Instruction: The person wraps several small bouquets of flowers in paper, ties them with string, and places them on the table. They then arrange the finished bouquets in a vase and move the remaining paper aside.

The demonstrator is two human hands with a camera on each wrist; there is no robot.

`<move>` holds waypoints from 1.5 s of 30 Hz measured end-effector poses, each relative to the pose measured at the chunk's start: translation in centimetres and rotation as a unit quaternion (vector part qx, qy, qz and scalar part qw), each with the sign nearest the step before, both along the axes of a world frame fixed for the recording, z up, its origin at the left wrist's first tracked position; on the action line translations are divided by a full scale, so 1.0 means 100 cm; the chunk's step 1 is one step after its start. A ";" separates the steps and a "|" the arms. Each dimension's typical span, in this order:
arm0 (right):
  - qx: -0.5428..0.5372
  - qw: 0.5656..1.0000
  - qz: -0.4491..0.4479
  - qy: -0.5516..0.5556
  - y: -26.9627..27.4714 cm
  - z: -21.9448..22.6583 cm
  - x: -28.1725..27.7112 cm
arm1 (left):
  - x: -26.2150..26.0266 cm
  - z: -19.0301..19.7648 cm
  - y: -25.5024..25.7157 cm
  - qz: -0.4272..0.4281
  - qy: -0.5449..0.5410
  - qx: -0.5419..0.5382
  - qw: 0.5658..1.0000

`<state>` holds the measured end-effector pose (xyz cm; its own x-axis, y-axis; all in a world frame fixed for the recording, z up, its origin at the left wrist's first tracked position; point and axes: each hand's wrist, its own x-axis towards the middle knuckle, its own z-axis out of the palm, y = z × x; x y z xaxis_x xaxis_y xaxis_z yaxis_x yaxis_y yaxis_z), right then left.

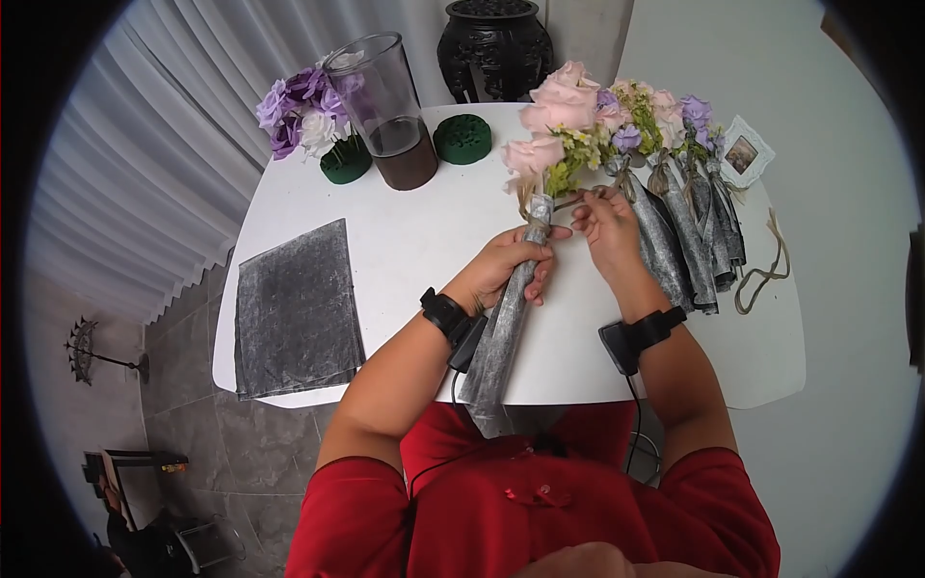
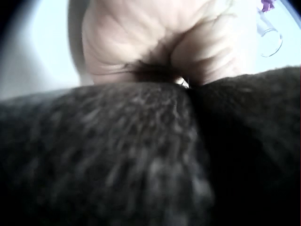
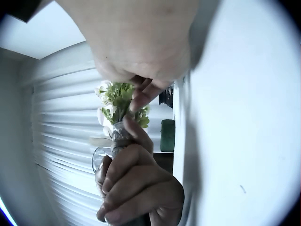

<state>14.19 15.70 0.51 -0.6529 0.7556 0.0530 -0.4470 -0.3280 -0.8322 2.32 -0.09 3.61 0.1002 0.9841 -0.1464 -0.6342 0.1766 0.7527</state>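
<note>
My left hand (image 1: 509,265) grips a bouquet wrapped in grey mottled paper (image 1: 501,347), fingers and thumb curled round the wrap just below its neck. Pale pink roses (image 1: 562,101) and small yellow-green blooms (image 1: 568,164) stand out of its top. A tan ribbon (image 1: 530,223) goes round the neck. Beside it, my right hand (image 1: 609,231) pinches the ribbon's free end between thumb and fingertips. Grey wrap (image 2: 117,150) fills most of the left wrist view. The right wrist view shows my left fingers (image 3: 136,183) closed round the wrap.
Several wrapped bouquets (image 1: 689,226) lie at the right, by a white picture frame (image 1: 756,144) and a loose ribbon (image 1: 766,275). Grey paper sheets (image 1: 297,308) lie left. At the back stand a glass vase (image 1: 381,106), purple and white flowers (image 1: 299,111) and green foam (image 1: 462,140).
</note>
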 end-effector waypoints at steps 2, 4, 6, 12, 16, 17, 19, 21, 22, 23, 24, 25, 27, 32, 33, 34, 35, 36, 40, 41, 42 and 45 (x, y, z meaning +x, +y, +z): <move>-0.022 0.995 -0.072 0.059 0.024 -0.011 0.005 | 0.001 0.001 -0.001 -0.010 0.015 -0.009 1.000; -0.029 0.990 -0.117 0.066 0.040 -0.008 0.015 | 0.000 0.001 -0.001 -0.018 0.030 -0.016 0.999; -0.028 0.974 -0.190 0.118 0.047 0.002 0.024 | 0.001 0.001 0.000 0.051 0.060 -0.028 0.997; 0.009 0.979 -0.181 0.092 0.034 0.013 0.028 | 0.001 -0.002 0.004 0.182 0.037 -0.004 0.983; 0.101 0.983 -0.153 0.016 0.021 0.012 0.022 | -0.003 -0.003 0.004 0.219 0.024 0.017 0.975; 0.101 0.983 -0.152 0.016 0.019 0.011 0.019 | -0.003 -0.002 0.003 0.200 0.023 0.014 0.979; 0.209 0.969 -0.122 -0.055 0.015 0.009 0.015 | -0.001 -0.002 0.003 0.181 0.022 0.011 0.983; 0.187 0.976 -0.097 -0.063 0.008 0.013 0.016 | 0.001 -0.008 0.005 0.111 0.012 0.046 0.993; 0.164 0.982 -0.070 -0.070 0.002 0.017 0.016 | 0.002 -0.010 0.006 0.110 0.012 0.045 0.993; 0.144 0.985 -0.066 -0.066 -0.004 0.018 0.014 | 0.003 -0.011 0.007 0.103 0.010 0.061 0.993; 0.144 0.985 -0.067 -0.066 -0.005 0.016 0.012 | 0.003 -0.013 0.008 0.097 0.007 0.076 0.992; 0.147 0.984 -0.057 -0.084 -0.005 0.012 0.010 | 0.002 -0.015 0.009 0.096 0.008 0.076 0.992; 0.151 0.982 -0.047 -0.102 -0.005 0.011 0.008 | 0.001 -0.018 0.009 0.074 0.029 0.091 0.993; 0.164 0.981 -0.024 -0.102 -0.011 0.012 0.009 | 0.007 -0.019 0.008 0.032 0.042 0.098 0.994; 0.164 0.981 -0.025 -0.101 -0.011 0.012 0.010 | 0.007 -0.018 0.009 0.024 0.046 0.096 0.994; 0.154 0.984 0.008 -0.088 -0.011 0.011 0.011 | 0.006 -0.018 0.010 0.023 0.048 0.097 0.994; 0.144 0.986 0.041 -0.074 -0.010 0.011 0.012 | 0.004 -0.019 0.010 0.009 0.049 0.101 0.994; 0.145 0.986 0.040 -0.074 -0.012 0.011 0.012 | 0.003 -0.018 0.009 -0.005 0.049 0.104 0.993; 0.172 0.982 0.024 -0.073 -0.013 0.015 0.011 | 0.002 -0.013 0.005 -0.016 -0.014 0.084 0.996; 0.155 0.984 0.034 -0.086 -0.013 0.016 0.012 | 0.002 -0.013 0.004 0.006 -0.024 0.077 0.997; 0.154 0.984 0.034 -0.086 -0.013 0.016 0.013 | 0.003 -0.010 0.004 0.027 -0.034 0.070 0.997; 0.110 0.985 0.067 -0.115 -0.015 0.017 0.014 | 0.002 -0.002 0.001 0.054 -0.034 0.056 0.996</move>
<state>15.57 14.23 2.21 -0.7606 0.6477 0.0456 -0.2034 -0.1710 -0.9641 2.54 0.04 3.46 -0.0011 0.9995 -0.0317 -0.6954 0.0221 0.7183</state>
